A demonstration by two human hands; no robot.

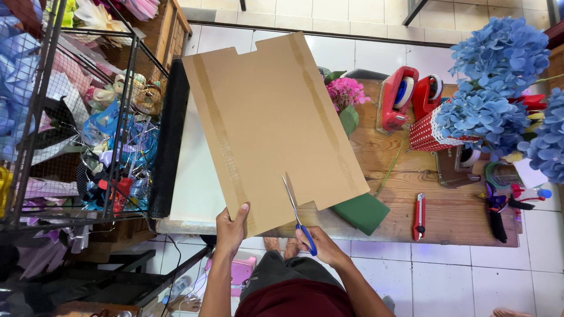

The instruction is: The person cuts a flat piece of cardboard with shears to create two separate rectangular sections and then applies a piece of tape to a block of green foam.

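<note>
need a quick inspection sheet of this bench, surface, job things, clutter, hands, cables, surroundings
surface: wooden table, white sheet on its left part
job's things: cardboard sheet, blue-handled scissors cutting into its near edge
clutter: green foam block, red tape dispensers, red box cutter, blue hydrangeas
grippers: left hand grips the cardboard edge; right hand works the scissors
cables: nothing seen
surroundings: wire rack of wrapping supplies, white tiled floor

Blue hydrangeas point(499, 64), red tape dispensers point(398, 97), green foam block point(362, 212), red cutter point(419, 216)
</note>
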